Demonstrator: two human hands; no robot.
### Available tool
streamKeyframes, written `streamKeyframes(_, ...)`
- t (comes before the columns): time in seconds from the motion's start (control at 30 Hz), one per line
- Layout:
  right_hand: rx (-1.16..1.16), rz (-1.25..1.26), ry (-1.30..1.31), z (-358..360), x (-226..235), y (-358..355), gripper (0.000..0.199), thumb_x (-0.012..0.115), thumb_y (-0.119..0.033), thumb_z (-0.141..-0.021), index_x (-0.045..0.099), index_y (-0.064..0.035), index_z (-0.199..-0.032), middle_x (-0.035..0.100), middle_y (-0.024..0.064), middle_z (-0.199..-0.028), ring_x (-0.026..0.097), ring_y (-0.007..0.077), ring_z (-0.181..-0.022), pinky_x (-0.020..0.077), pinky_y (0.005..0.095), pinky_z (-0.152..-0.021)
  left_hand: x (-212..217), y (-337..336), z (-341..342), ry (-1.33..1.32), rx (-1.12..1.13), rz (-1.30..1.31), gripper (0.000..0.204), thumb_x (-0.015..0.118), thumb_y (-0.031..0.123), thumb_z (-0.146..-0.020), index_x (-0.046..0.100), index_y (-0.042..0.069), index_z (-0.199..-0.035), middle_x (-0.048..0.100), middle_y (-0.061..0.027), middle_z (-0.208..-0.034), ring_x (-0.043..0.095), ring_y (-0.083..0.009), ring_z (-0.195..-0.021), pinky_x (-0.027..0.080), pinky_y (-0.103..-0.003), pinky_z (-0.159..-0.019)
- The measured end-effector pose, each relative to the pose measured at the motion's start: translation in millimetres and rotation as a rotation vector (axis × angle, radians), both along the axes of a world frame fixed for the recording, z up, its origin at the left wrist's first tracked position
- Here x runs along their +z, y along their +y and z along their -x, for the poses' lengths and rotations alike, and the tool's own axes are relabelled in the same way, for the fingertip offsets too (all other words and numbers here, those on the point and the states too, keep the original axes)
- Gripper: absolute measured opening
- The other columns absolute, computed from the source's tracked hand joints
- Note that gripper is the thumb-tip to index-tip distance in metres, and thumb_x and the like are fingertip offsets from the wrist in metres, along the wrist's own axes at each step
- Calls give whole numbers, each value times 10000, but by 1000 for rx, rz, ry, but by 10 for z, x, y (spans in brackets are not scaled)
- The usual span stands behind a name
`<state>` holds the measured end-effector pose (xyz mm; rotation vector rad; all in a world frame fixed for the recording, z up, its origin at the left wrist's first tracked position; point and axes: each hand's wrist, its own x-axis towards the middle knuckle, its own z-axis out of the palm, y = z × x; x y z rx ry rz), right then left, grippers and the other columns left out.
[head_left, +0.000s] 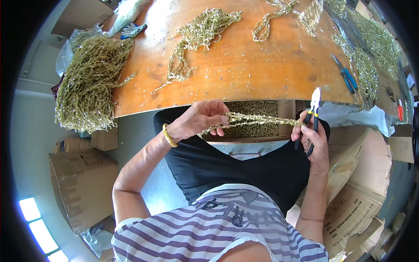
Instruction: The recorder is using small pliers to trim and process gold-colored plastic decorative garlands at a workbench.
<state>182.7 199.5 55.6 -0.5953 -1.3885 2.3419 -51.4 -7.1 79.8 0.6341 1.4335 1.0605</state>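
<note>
A bundle of gold garland strands [262, 120] is stretched between my two hands, above my lap and just off the table's near edge. My left hand [196, 120], with a yellow bangle at the wrist, pinches its left end. The right end is in the fingers of my right hand [317, 144]. That same hand also holds cutting pliers [315, 101] with black and yellow handles, their jaws pointing up and away from the strands. Beneath the strands, between my knees and the table, an open carton [286, 109] holds many small gold pieces.
On the orange wooden table [244, 85] lie a thick gold garland heap [91, 83], a smaller bunch [207, 28], blue-handled pliers [347, 78] and a glove [132, 30]. More garland [375, 43] lies far right. Cardboard boxes stand left [83, 183] and right [353, 209].
</note>
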Motion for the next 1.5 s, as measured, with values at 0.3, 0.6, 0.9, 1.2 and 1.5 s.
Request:
streamKeyframes(0.3,-17,13,-4,34,28,-1,271,468,-53,-795,444,-8,-1061,494,74,-779,501,161,-678,419,291,-631,-14,-19,2,112,-20,-41,140,552,135,-869,524,30,-956,572,20,-745,492,-22,-570,391,-151,-494)
streamKeyframes(0.6,8,16,-107,73,-106,30,217,525,-79,-790,479,-26,-996,555,81,-716,570,163,-633,453,266,-596,289,37,140,335,-365,61,225,529,112,-855,545,23,-1062,572,10,-733,499,-61,-620,431,-210,-562)
streamKeyframes(0.9,-72,-259,24,861,277,818,195,521,-121,-801,474,-36,-970,566,72,-712,558,141,-614,433,263,-574,1031,1705,1426,1182,-504,-244,228,503,134,-789,582,51,-986,598,-102,-873,555,-187,-761,451,-317,-697)
streamKeyframes(1.2,-429,-999,-534,1444,-25,1781,368,616,-276,-753,528,38,-925,562,156,-778,553,290,-733,434,385,-673,374,3022,1627,1615,-246,-377,555,640,170,-747,407,101,-1246,469,-129,-1205,458,-313,-1104,366,-418,-904)
streamKeyframes(1.5,-558,-381,-124,169,-14,913,237,501,-105,-864,492,-16,-1083,572,67,-968,572,140,-876,449,252,-704,1100,817,312,585,45,-715,70,610,58,-771,557,20,-797,557,-62,-792,522,-105,-633,408,-248,-538)
